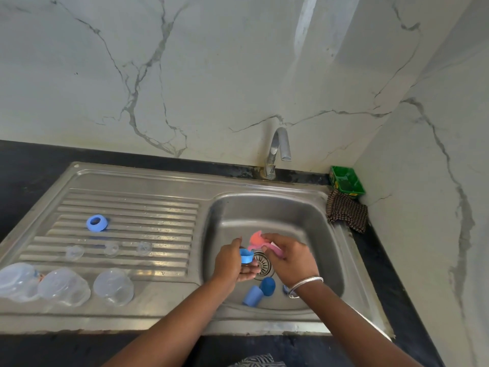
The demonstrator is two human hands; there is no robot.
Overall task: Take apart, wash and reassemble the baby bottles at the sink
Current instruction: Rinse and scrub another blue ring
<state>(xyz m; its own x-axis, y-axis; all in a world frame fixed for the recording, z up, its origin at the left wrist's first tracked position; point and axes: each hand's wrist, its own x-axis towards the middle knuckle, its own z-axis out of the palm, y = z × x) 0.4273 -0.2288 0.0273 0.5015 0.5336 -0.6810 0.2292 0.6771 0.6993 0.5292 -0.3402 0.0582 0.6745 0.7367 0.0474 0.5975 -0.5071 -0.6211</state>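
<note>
Basin floor: two blue caps [259, 291] lie under my wrists, lower centre.
Drainboard: bottles [63, 286], nipples [111, 249], blue ring [97, 223] crowd left; upper ribs bare.
Tap [277, 152]: overhangs basin's back.

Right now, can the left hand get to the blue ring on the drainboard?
Probably not yet: the left hand grips a blue collar over the basin. The path to the blue ring looks open, but the hand is occupied.

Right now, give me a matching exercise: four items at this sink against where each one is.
Things:
1. blue collar ring
2. blue ring
3. pink sponge brush
4. blue caps

Places:
A. in the right hand
B. on the basin floor near the drain
C. on the ribbed drainboard
D. in the left hand

Pairs: 1-C, 2-D, 3-A, 4-B
</note>
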